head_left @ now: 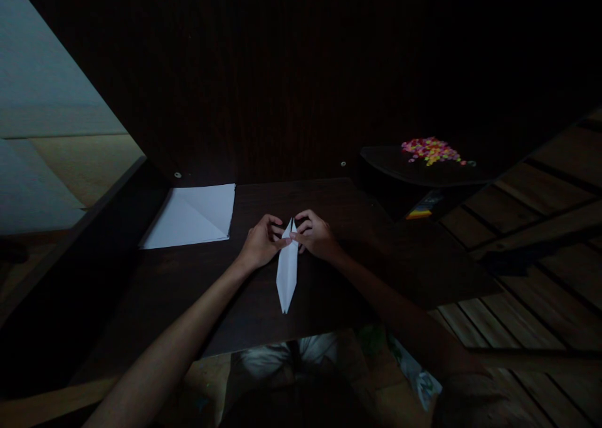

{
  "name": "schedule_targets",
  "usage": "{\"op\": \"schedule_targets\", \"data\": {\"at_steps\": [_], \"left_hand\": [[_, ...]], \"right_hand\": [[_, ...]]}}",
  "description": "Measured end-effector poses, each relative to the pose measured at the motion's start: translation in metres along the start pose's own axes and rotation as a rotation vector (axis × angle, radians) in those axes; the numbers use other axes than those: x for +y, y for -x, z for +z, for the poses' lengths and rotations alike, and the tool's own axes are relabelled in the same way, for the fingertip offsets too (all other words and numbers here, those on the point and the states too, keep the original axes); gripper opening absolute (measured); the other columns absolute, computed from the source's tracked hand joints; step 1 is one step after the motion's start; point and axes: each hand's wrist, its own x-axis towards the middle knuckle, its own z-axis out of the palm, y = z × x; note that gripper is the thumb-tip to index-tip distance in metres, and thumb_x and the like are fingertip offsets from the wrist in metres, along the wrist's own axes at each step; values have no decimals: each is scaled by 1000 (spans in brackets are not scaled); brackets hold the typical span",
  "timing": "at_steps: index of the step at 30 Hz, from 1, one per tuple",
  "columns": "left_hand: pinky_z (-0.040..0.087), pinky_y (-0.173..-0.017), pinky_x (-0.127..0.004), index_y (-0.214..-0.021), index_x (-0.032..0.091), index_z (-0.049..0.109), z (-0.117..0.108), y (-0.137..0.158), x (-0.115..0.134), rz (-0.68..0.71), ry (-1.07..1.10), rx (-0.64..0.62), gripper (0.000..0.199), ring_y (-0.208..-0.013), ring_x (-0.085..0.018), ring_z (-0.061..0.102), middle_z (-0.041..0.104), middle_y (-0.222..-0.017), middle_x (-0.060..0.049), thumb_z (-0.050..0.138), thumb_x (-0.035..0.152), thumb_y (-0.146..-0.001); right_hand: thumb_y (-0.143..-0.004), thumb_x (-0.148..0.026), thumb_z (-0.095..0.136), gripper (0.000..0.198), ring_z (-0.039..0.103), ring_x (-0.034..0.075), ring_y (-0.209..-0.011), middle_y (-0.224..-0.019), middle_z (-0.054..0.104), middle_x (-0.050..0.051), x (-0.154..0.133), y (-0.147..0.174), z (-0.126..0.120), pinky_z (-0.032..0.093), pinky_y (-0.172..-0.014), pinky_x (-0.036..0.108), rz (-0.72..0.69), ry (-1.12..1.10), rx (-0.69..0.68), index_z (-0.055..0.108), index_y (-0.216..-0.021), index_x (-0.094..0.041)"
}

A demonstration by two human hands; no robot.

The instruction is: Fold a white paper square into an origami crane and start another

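Dark tabletop (249, 315) underlies slim, pointed, folded white paper (286, 271), each grip (261, 243) (320, 237) seemingly pinching it.

No readable text or numbers.

- Part of the folded paper (287, 274) is covered by the thumbs of the left hand (262, 243) and right hand (320, 237).
- The left forearm (174, 340) is cut off by the bottom edge.
- The coloured pieces (431, 150) are too small to be identified.
- The yellow-edged item (418, 215) is partly hidden under the shelf (383, 160).
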Motion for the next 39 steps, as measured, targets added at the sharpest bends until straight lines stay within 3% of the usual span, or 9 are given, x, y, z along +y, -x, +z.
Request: {"op": "schedule_targets", "data": {"at_steps": [3,5,8,10,14,18,22,32,39], "left_hand": [[52,-66,-28,-90,17,65,-1,-2,0,154,-310,2,18,-68,-16,67,73,-89,-5,71,21,-74],[52,-80,-33,-82,18,70,-1,-3,0,246,-481,-28,6,-84,-20,69,73,-97,-8,65,19,-80],[50,-91,-37,-83,17,74,1,-3,-1,375,-631,-50,16,-98,-23,65,71,-105,-10,58,17,-85],[51,-90,-36,-87,15,75,3,-1,-3,449,-706,-73,20,-97,-23,63,70,-101,-10,55,17,-89],[50,-89,-39,-93,14,74,6,10,-3,541,-869,-94,28,-94,-24,58,69,-99,-11,49,26,-94],[47,-91,-46,-108,12,69,9,24,2,562,-1050,-95,34,-102,-30,57,66,-110,-16,51,36,-93],[48,-88,-46,-119,10,64,17,32,4,520,-1161,-85,38,-108,-33,56,64,-119,-17,49,35,-95],[41,-105,-42,-129,-3,53,34,36,-14,512,-1239,-28,46,-130,-33,48,55,-134,-26,35,26,-99],[39,-107,-46,-135,4,49,34,39,-18,491,-1172,-6,44,-134,-31,44,50,-141,-23,35,24,-98]], "right_hand": [[-73,-23,71,38,60,13,-55,-65,60,-6,1,0,-2,50,-53,24,-126,343,10,56,-107,-20],[-73,-21,73,34,62,17,-71,-73,63,0,1,1,-4,52,-67,30,-249,593,57,62,-105,-19],[-79,-23,71,21,59,25,-93,-96,67,10,1,3,-5,50,-80,36,-424,809,79,70,-100,-18],[-85,-22,65,13,58,25,-99,-103,68,11,3,4,-6,49,-84,38,-508,864,25,74,-95,-20],[-91,-20,58,19,60,24,-105,-109,72,9,11,4,-8,48,-89,41,-589,893,-55,75,-99,-23],[-91,-19,55,25,59,27,-118,-124,66,11,22,-2,-15,49,-96,45,-609,836,-132,73,-109,-22],[-91,-14,51,32,55,25,-126,-129,63,12,30,-7,-21,47,-103,45,-639,811,-207,69,-117,-18],[-91,-18,53,35,48,25,-132,-132,59,9,24,-14,-25,41,-110,47,-529,865,-255,65,-123,-21],[-90,-24,58,30,38,29,-138,-129,62,6,24,-23,-27,35,-110,56,-435,791,-204,68,-118,-26]]}}
